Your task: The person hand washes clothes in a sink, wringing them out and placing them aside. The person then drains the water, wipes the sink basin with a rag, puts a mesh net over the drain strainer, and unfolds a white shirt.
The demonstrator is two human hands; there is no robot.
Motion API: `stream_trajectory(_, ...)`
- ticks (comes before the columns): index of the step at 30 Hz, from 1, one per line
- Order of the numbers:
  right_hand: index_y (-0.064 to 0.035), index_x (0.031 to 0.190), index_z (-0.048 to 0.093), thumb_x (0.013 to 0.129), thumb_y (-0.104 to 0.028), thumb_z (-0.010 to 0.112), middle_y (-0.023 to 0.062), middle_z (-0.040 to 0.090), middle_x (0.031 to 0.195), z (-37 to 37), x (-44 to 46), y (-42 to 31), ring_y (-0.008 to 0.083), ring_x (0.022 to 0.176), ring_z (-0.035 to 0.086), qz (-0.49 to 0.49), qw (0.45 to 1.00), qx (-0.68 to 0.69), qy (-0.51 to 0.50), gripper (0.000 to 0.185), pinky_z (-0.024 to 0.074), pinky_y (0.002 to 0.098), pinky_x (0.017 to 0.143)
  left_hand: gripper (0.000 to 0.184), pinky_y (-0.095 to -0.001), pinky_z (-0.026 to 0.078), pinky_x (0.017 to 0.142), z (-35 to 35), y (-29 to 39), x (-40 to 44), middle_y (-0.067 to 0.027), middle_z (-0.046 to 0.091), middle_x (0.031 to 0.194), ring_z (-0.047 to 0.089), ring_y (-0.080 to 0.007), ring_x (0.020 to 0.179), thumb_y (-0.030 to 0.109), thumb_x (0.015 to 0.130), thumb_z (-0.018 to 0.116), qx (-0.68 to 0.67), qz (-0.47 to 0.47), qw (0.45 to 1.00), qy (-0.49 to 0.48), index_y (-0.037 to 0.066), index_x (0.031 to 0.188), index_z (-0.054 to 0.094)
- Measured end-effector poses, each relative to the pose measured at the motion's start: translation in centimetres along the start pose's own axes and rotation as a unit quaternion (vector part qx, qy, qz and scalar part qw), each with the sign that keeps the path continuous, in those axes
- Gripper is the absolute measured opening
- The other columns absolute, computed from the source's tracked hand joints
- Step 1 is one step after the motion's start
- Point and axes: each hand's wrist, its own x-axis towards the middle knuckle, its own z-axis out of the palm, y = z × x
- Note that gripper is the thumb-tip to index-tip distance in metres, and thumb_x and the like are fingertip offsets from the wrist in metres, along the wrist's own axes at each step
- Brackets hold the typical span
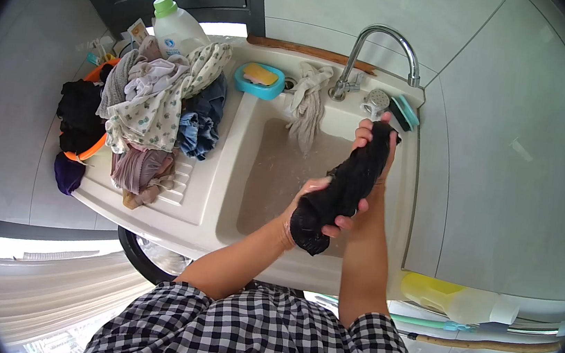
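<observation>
A bunched, wet-looking black cloth [348, 184] is held above the sink basin [229, 205], slanting from upper right to lower left. My left hand [302, 196] is wrapped round its lower end, with fingertips showing on the far side. Higher up, my right hand [387, 153] grips the other end, its fingers closed round the cloth. What kind of garment it is, I cannot make out. Cloudy water [273, 168] lies in the basin below. A wet pale cloth [306, 106] hangs over the basin's back edge into the water.
Behind the basin stand a chrome faucet [358, 52], a blue soap dish [254, 88] with a yellow bar, and a teal-backed brush [405, 112]. To the left, piled clothes [159, 93] fill an orange basin [92, 150], beside a green-capped bottle [177, 28]. A yellow-and-white container [433, 291] is lower right.
</observation>
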Motion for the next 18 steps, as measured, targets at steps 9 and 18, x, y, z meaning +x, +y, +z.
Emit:
stream_trajectory(9, -0.0083, 0.090, 0.063, 0.068, -0.009, 0.072, 0.0088, 0.061, 0.074, 1.4, 3.0, 0.3, 0.0228, 0.064, 0.059, 0.002, 0.581, -0.774, 0.251, 0.024, 0.0481, 0.0324, 0.061, 0.052, -0.0345, 0.051, 0.069, -3.8, 1.9, 1.4, -0.0111, 0.063, 0.095, 0.063, -0.0223, 0.079, 0.032, 0.075, 0.070, 0.703, 0.057, 0.594, 0.386, 0.002, 0.111, 0.049)
stream_trajectory(18, -0.0082, 0.086, 0.060, 0.065, -0.003, 0.075, 0.0076, 0.055, 0.083, 10.7, 2.5, 5.0, 0.0243, 0.078, 0.057, -0.224, 0.490, -0.842, -0.020, 0.027, 0.0462, 0.0322, 0.072, 0.101, -0.0444, 0.052, 0.079, -6.2, 5.2, -2.3, -0.0150, 0.053, 0.120, 0.058, -0.0315, 0.104, 0.078, 0.065, 0.055, 0.501, -0.135, 0.800, 0.301, 0.010, 0.136, 0.031)
